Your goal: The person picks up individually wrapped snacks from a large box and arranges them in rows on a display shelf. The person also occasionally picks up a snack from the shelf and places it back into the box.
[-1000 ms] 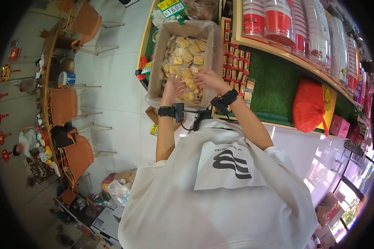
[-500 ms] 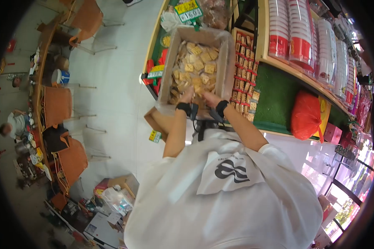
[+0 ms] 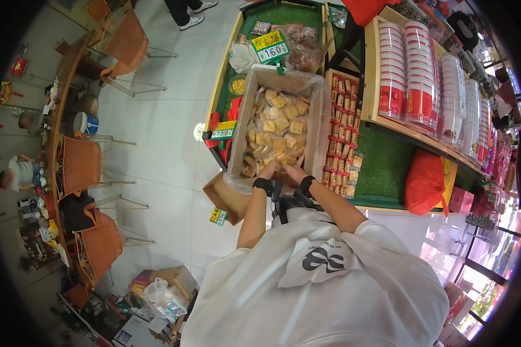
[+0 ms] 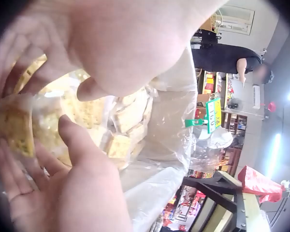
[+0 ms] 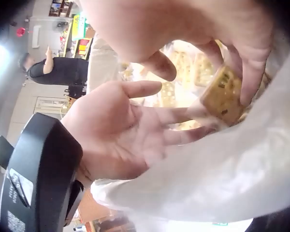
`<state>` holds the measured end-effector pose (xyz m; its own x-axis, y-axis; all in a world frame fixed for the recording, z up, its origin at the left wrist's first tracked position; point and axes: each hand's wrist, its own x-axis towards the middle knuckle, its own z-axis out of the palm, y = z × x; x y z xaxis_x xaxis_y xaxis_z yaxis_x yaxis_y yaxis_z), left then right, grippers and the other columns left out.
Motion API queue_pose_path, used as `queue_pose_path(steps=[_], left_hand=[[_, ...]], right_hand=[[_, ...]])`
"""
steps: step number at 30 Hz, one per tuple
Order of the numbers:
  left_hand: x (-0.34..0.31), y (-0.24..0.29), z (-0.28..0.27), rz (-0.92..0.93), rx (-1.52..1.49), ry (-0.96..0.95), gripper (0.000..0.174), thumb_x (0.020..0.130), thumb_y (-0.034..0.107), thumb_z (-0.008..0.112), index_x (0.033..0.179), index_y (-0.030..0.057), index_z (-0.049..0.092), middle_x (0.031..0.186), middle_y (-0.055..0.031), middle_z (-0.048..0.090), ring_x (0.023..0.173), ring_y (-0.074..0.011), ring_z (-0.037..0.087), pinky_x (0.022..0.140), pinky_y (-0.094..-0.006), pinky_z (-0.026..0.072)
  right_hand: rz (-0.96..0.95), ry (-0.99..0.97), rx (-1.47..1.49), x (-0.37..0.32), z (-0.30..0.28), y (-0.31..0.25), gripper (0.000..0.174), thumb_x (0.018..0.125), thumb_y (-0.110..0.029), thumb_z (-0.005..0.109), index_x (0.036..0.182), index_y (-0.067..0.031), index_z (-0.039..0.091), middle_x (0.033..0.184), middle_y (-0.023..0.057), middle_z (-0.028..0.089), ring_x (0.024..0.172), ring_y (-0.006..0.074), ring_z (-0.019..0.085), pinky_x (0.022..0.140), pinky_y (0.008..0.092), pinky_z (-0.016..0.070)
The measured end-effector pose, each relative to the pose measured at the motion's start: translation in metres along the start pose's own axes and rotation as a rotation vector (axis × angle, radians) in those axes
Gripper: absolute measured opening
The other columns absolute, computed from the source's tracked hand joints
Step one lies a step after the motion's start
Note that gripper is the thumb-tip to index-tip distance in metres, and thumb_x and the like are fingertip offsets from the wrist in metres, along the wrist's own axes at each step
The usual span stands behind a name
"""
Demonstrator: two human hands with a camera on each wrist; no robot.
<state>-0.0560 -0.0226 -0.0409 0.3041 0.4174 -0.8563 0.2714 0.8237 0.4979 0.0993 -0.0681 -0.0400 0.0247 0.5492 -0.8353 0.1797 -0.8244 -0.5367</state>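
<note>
A plastic-lined box [image 3: 320,130] holds a heap of square crackers [image 3: 279,122], each in a clear wrapper. Both hands reach into its near end, close together. My left hand [image 3: 267,171] has its palm turned up in the right wrist view, with fairly straight fingers reaching under the packs. Facing it, my right hand [image 3: 296,173] is cupped with fingers spread. A green-flecked cracker [image 5: 224,94] lies at the right fingertips. In the left wrist view, wrapped crackers [image 4: 20,128] lie between the two hands. Neither thumb closes on a pack.
Price tags [image 3: 270,47] stand around the box. Rows of small red-wrapped packs [image 3: 340,136] lie at its right, with stacked plastic tubs [image 3: 392,69] beyond. A red bag [image 3: 425,184] sits on green matting. An open carton [image 3: 228,199] is at the lower left.
Apart over the heap a second ago, the hands have come together at the box's near end and gone down among the crackers. The head view has shifted, showing more beyond the box.
</note>
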Motion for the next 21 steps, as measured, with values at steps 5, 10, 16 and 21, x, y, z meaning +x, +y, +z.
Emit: queue_pose_path(steps=[5, 10, 16, 21], left_hand=[[-0.040, 0.031, 0.008, -0.037, -0.270, -0.021, 0.055, 0.084, 0.048, 0.048, 0.108, -0.0013, 0.054, 0.094, -0.0176, 0.059, 0.082, -0.0308, 0.060, 0.074, -0.0405, 0.0502], [-0.067, 0.043, 0.010, 0.189, -0.431, 0.022, 0.049, 0.087, 0.040, 0.051, 0.105, -0.0054, 0.057, 0.092, -0.0188, 0.062, 0.078, -0.0250, 0.063, 0.069, -0.0327, 0.0519], [-0.106, 0.083, 0.031, 0.457, -0.021, 0.139, 0.044, 0.090, 0.035, 0.050, 0.099, -0.0054, 0.065, 0.088, -0.0117, 0.067, 0.077, -0.0174, 0.063, 0.068, -0.0268, 0.0489], [-0.123, 0.114, 0.079, 0.490, 0.096, -0.043, 0.037, 0.092, 0.029, 0.052, 0.100, -0.0042, 0.064, 0.091, -0.0099, 0.067, 0.077, -0.0160, 0.064, 0.071, -0.0256, 0.0492]], right_hand=[[-0.152, 0.060, -0.364, -0.057, -0.017, -0.063, 0.040, 0.079, -0.029, 0.063, 0.106, 0.0011, 0.065, 0.105, 0.0197, 0.065, 0.098, 0.0271, 0.064, 0.076, 0.0359, 0.0502], [-0.748, 0.288, -0.331, -0.059, -0.031, -0.063, 0.034, 0.077, -0.006, 0.062, 0.110, -0.0006, 0.058, 0.099, 0.0121, 0.066, 0.066, 0.0163, 0.060, 0.061, 0.0301, 0.0492], [-0.734, 0.056, -0.045, -0.140, -0.075, -0.101, 0.040, 0.081, 0.000, 0.066, 0.119, -0.0012, 0.052, 0.112, 0.0074, 0.052, 0.087, 0.0124, 0.060, 0.070, 0.0259, 0.0485], [-0.774, 0.017, 0.243, -0.164, -0.117, -0.082, 0.048, 0.082, 0.006, 0.064, 0.126, -0.0025, 0.047, 0.118, 0.0077, 0.049, 0.093, 0.0125, 0.058, 0.075, 0.0254, 0.0497]])
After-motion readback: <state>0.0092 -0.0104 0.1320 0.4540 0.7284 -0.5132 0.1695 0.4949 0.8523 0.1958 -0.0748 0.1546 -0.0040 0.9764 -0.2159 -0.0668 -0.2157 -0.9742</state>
